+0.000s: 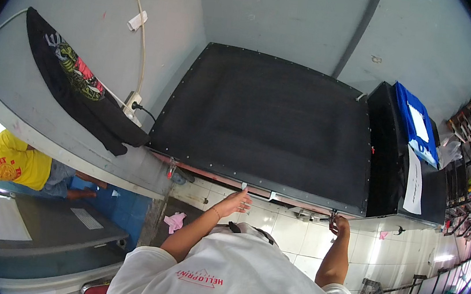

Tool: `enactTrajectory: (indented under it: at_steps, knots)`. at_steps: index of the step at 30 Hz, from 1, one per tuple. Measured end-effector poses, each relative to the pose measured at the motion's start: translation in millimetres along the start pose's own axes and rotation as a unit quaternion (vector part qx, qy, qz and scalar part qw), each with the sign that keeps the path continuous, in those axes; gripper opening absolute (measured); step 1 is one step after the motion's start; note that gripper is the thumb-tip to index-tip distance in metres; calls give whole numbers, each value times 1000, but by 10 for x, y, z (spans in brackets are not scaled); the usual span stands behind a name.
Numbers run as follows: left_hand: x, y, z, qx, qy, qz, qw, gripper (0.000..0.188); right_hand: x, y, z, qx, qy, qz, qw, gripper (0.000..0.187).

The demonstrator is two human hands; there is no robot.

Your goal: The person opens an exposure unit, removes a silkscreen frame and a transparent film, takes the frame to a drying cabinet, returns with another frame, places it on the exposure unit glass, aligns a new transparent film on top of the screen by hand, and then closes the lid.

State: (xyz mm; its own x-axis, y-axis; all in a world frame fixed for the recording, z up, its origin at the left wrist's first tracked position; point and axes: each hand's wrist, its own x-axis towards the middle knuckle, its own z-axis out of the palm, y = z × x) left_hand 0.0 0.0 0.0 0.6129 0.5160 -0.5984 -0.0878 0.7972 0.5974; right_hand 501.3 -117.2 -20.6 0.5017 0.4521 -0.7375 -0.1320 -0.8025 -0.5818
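In front of me is a large flat unit with a black sheet cover [267,121], studded along its edges. My left hand [232,203] is at the middle of its front edge, fingers apart and holding nothing. The fingertips are close to a pale metal handle [259,193]; whether they touch it I cannot tell. Farther right along the same edge, my right hand [341,224] has its fingers curled at a small dark latch [333,215] near the front right corner. The fingers partly hide that latch.
A black cabinet [385,187] adjoins on the right, bearing a folded blue garment [415,121] and a paper sheet [414,182]. A black printed cloth [80,83] hangs over the left partition. Beyond it sits a person in yellow [19,160]. A pink rag [174,221] lies below.
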Motion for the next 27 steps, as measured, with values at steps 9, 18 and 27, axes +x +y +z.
enactTrajectory:
  at_steps: [9, 18, 27]
  knots:
    - [300, -186, 329, -207, -1, -7, 978, 31, -16, 524, -56, -64, 381, -213, 897, 47]
    - [26, 19, 381, -204, -39, 89, 974, 9, -93, 1846, 528, -69, 183, 21, 980, 44]
    - [-608, 1044, 1115, -18, 17, 277, 961, 19, -911, 2248, 682, 38, -43, 86, 995, 32]
